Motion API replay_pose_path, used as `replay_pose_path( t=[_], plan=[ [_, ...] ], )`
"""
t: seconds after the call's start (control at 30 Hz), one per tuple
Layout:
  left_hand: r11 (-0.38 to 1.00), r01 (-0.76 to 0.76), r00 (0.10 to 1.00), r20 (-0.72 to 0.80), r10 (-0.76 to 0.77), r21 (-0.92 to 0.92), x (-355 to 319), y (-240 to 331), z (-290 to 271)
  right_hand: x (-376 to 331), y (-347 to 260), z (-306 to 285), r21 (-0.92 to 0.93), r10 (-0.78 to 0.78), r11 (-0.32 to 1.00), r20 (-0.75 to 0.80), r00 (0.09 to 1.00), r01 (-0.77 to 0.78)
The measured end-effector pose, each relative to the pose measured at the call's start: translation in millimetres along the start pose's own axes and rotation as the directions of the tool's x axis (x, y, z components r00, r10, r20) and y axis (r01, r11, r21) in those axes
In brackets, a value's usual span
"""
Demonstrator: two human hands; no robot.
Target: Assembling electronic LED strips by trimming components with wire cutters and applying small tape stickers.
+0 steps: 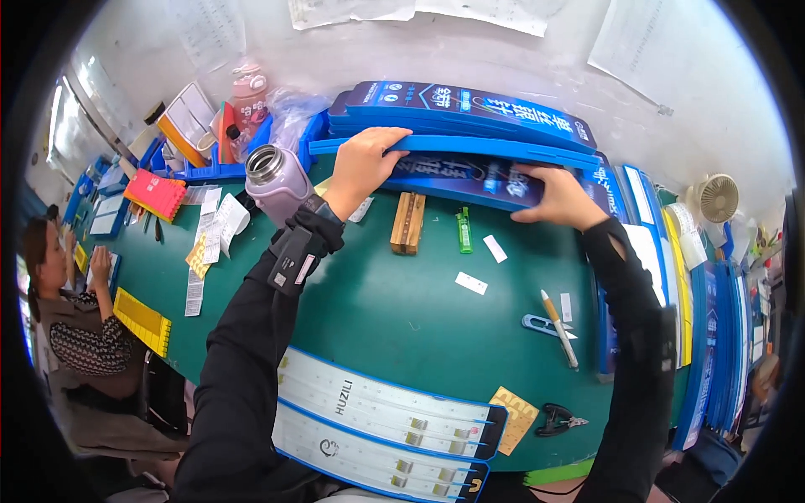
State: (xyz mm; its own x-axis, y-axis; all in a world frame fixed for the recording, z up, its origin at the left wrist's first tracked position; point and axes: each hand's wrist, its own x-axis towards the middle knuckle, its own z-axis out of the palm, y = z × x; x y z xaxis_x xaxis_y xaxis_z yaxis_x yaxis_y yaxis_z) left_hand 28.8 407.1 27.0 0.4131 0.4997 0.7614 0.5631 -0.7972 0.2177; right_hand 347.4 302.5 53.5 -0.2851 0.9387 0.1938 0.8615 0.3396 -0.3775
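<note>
Both my hands reach to the back of the green table (377, 310), at a long flat blue case (470, 148) in front of a stack of printed blue cases (470, 109). My left hand (367, 168) is closed on the case's edge near its left end. Toward the other end, my right hand (558, 198) curls with thumb and fingers about a dark blue printed face (444, 166) just below that edge. Whether this face belongs to the same case I cannot tell. Close to my body lies an opened long case (377, 402) with a white inside and small metallic pieces.
A wooden block (407, 223), green lighter-shaped item (464, 230), pen (559, 329), blue thread snips (545, 325) and black pliers (560, 420) lie on the table. A pink open bottle (281, 186) stands by my left forearm. More cases (641, 218) stand right. A person (80, 318) sits left.
</note>
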Motion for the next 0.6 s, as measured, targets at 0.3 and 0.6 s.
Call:
replay_pose_path(
  t=[0.3,0.6],
  plan=[
    [0.998,-0.042,0.999,0.030,0.041,0.038,-23,-27,7,24,-13,53,0.112,-0.008,0.994,0.049,0.999,0.003],
    [0.998,0.061,0.953,0.297,-0.062,0.012,-58,-28,-4,-105,-115,-75,0.375,0.300,0.835,0.301,0.905,-0.402]
  ],
)
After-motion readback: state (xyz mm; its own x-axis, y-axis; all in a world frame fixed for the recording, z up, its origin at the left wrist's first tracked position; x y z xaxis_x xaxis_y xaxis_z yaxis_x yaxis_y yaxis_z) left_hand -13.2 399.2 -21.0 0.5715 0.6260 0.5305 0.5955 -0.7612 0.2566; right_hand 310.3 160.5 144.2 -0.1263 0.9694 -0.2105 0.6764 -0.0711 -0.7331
